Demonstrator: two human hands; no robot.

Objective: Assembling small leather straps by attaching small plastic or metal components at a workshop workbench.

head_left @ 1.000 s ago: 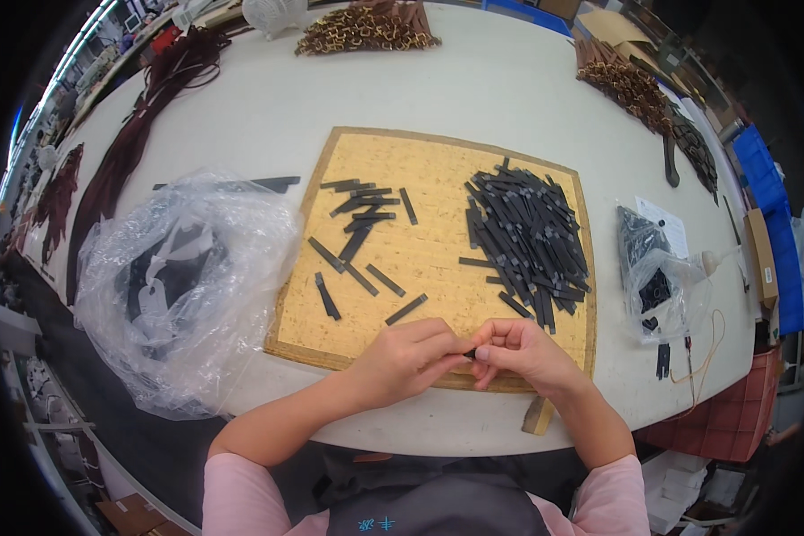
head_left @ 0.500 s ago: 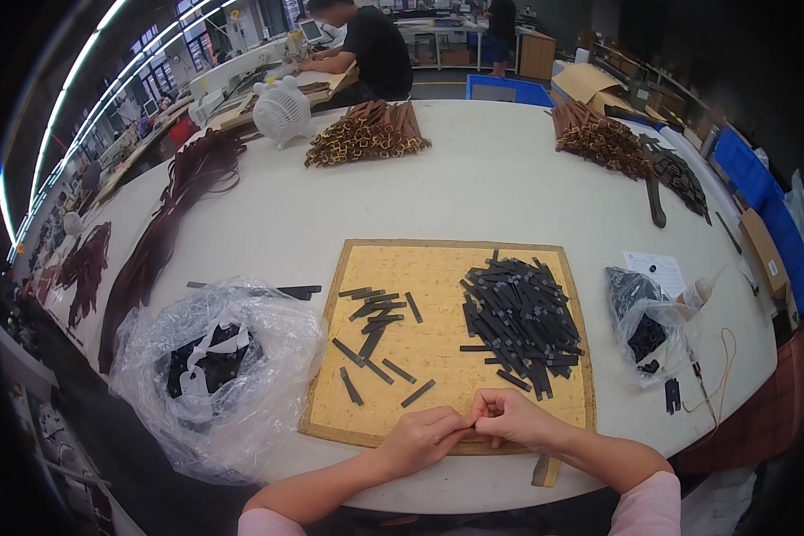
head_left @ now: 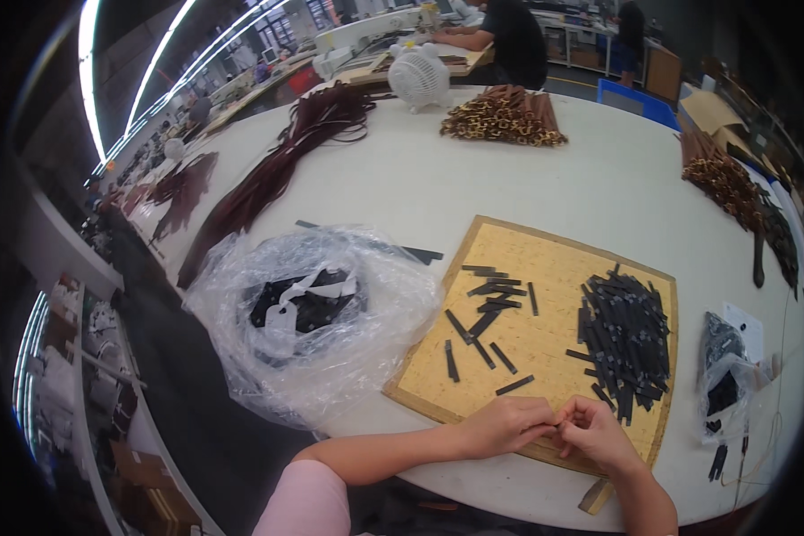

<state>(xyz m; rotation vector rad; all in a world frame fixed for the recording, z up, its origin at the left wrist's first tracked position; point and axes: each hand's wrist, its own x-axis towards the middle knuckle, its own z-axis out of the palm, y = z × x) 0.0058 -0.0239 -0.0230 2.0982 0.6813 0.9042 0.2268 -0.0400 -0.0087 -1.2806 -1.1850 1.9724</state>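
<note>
My left hand and my right hand meet fingertip to fingertip over the near edge of a yellow board. Both are closed in a pinch, and whatever lies between the fingertips is too small and covered to name. Just beyond my right hand lies a dense heap of short black strips. Several loose black strips are scattered on the board's left half, beyond my left hand.
A clear plastic bag with black pieces inside stands left of the board. A smaller bag lies to the right. Farther back are long dark-red straps, a white fan and brown strap bundles with gold buckles. A person sits beyond the table.
The view has swung left, so the table and everything on it appear farther right. My hands remain pinched together at the board's near edge, with little visible change in the fingers.
</note>
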